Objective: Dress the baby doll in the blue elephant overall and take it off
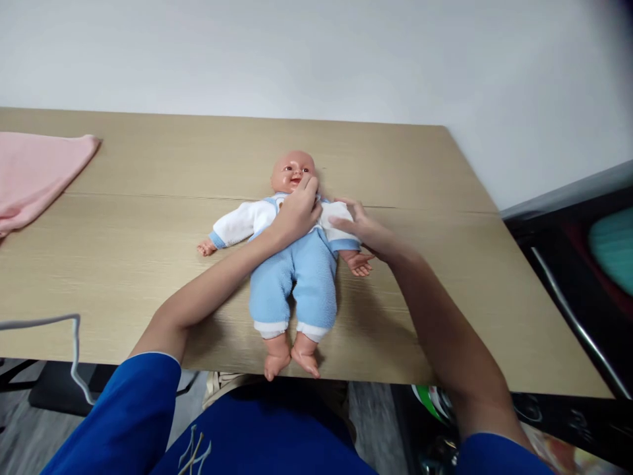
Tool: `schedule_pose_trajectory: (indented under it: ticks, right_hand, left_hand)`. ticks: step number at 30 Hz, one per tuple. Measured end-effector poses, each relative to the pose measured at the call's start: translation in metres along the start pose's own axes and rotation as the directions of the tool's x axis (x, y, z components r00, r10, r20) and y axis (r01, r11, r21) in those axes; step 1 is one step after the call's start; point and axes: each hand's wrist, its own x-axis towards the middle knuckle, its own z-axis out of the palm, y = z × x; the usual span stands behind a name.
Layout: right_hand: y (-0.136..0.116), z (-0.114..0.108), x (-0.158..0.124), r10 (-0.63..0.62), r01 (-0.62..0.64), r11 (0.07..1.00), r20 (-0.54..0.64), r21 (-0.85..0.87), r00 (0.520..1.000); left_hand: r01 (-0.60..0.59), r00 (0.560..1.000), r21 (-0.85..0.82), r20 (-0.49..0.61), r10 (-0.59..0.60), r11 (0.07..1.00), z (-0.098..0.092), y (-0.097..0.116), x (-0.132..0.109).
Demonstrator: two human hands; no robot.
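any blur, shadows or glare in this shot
Head view, shadows: soft ones lie on the table beside the doll and under the left forearm; head view, blur: the right hand looks slightly smeared; head view, glare: a faint shine on the doll's bald head; head view, edges: the top right corner is dark.

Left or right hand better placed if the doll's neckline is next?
Probably left: the left hand is at the doll's upper chest, close below its face. The right hand is off at the sleeve.

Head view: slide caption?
Left hand over the chest of a doll lying face-up on a table, right hand at its sleeve.
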Motion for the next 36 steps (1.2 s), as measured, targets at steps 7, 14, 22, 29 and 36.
schedule_pose_trajectory:
  ticks: [7,14,22,29,36]
  right_hand:
    - [-0.021,-0.080,-0.035,0.126,-0.049,0.954,0.246,-0.295,0.961]
    - [0.033,-0.088,-0.030,0.155,-0.173,0.978,-0.149,-0.117,0.977]
    - [0.072,-0.082,-0.031,0.162,-0.159,0.987,-0.179,0.033,0.970]
    - [0.064,-0.101,-0.046,0.215,-0.215,0.977,0.044,0.004,0.976]
    - [0.062,-0.098,-0.047,0.178,-0.178,0.984,-0.005,-0.025,0.984]
  left_hand:
    - [0.034,0.999,0.023,-0.037,-0.033,0.999,0.003,-0.002,-0.001]
    - [-0.027,0.999,-0.007,-0.031,0.027,1.000,0.001,-0.001,-0.002]
    - [-0.091,0.995,-0.047,-0.033,0.090,0.995,0.002,-0.004,-0.005]
    - [-0.124,0.992,-0.053,-0.036,0.122,0.991,0.004,-0.008,-0.004]
    - [-0.166,0.984,-0.044,-0.070,0.162,0.985,0.008,-0.015,-0.004]
